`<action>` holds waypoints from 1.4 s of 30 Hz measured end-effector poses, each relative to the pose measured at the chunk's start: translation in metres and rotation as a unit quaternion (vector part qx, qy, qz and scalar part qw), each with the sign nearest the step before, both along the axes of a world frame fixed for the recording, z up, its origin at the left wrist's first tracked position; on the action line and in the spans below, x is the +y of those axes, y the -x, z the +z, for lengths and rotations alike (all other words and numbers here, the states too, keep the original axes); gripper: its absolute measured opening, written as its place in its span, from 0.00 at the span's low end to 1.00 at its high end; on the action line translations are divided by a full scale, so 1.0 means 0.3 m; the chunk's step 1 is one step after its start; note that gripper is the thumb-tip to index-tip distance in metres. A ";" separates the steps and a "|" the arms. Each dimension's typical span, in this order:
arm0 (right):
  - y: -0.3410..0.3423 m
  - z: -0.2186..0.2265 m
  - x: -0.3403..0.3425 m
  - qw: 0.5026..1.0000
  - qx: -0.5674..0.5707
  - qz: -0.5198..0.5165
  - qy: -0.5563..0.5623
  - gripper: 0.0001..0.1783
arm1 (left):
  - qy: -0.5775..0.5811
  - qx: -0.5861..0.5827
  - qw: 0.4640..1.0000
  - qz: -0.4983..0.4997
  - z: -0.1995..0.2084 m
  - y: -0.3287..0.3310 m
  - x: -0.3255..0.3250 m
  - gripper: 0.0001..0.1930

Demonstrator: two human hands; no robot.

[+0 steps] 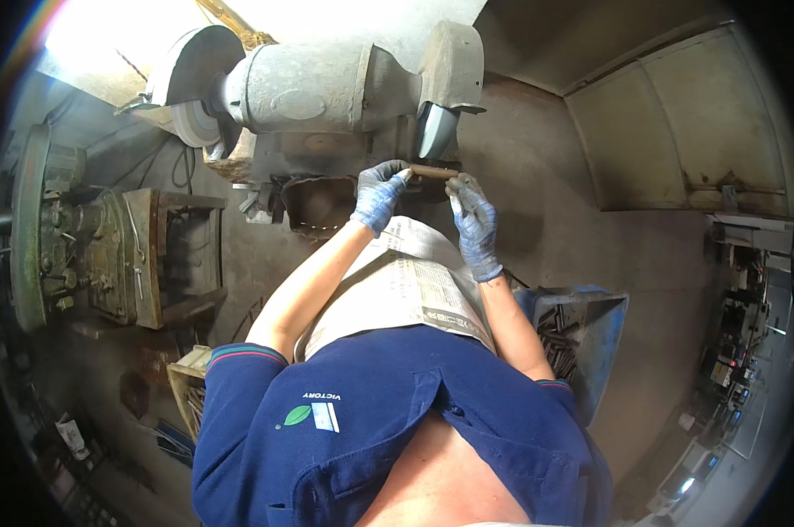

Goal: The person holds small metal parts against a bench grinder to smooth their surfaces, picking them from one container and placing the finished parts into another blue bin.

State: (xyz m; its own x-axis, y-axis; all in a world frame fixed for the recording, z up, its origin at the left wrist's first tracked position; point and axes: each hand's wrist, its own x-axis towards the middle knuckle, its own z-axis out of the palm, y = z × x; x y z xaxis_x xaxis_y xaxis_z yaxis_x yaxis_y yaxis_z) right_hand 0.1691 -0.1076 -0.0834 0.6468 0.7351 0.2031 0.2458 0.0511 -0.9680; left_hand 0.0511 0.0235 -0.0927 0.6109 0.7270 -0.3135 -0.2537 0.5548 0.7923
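Both my hands wear blue-grey work gloves. My left hand (pixel 379 193) grips the left end of a short brown metal rod (pixel 434 172). My right hand (pixel 474 221) pinches the rod's right end with its fingertips. The rod lies level just below the right wheel (pixel 436 130) of a grey bench grinder (pixel 318 88); whether it touches the wheel I cannot tell. A sheet of newspaper (pixel 405 281) covers my lap under my forearms.
The grinder's left wheel (pixel 193 123) sits under a round guard. A blue bin (pixel 590 307) holding several dark rods (pixel 555 332) stands at my right. A wooden crate (pixel 186 373) is at my lower left, and an old greenish machine (pixel 72 237) further left.
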 end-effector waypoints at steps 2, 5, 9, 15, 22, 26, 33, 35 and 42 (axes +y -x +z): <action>-0.018 -0.005 0.008 0.999 0.034 -0.011 -0.003 0.11 | 0.015 -0.005 1.000 0.019 -0.012 -0.025 -0.006 0.05; -0.053 -0.004 0.010 0.999 0.031 -0.016 -0.004 0.10 | 0.011 -0.013 0.999 0.031 -0.021 -0.060 -0.016 0.05; -0.077 -0.044 0.012 0.996 0.080 -0.022 -0.030 0.07 | 0.015 0.004 0.999 0.040 -0.032 -0.096 -0.024 0.05; -0.058 -0.106 0.053 0.994 0.095 -0.031 -0.048 0.05 | 0.026 0.022 0.997 0.064 -0.052 -0.074 0.005 0.04; 0.000 -0.101 0.127 0.992 0.118 0.018 -0.041 0.06 | 0.037 0.066 0.993 0.088 -0.052 0.000 0.068 0.03; -0.022 -0.081 0.100 0.988 0.134 0.076 0.005 0.11 | 0.033 0.063 0.994 0.087 -0.058 -0.013 0.070 0.03; -0.103 -0.110 0.025 0.975 0.223 0.016 0.005 0.12 | 0.008 0.087 0.996 0.032 -0.063 -0.113 0.023 0.04; -0.101 -0.093 0.026 0.978 0.208 0.012 0.028 0.12 | 0.032 0.067 0.997 0.033 -0.068 -0.113 0.026 0.05; -0.036 -0.114 0.089 0.977 0.205 0.047 0.015 0.11 | 0.052 0.080 0.994 0.060 -0.064 -0.036 0.086 0.03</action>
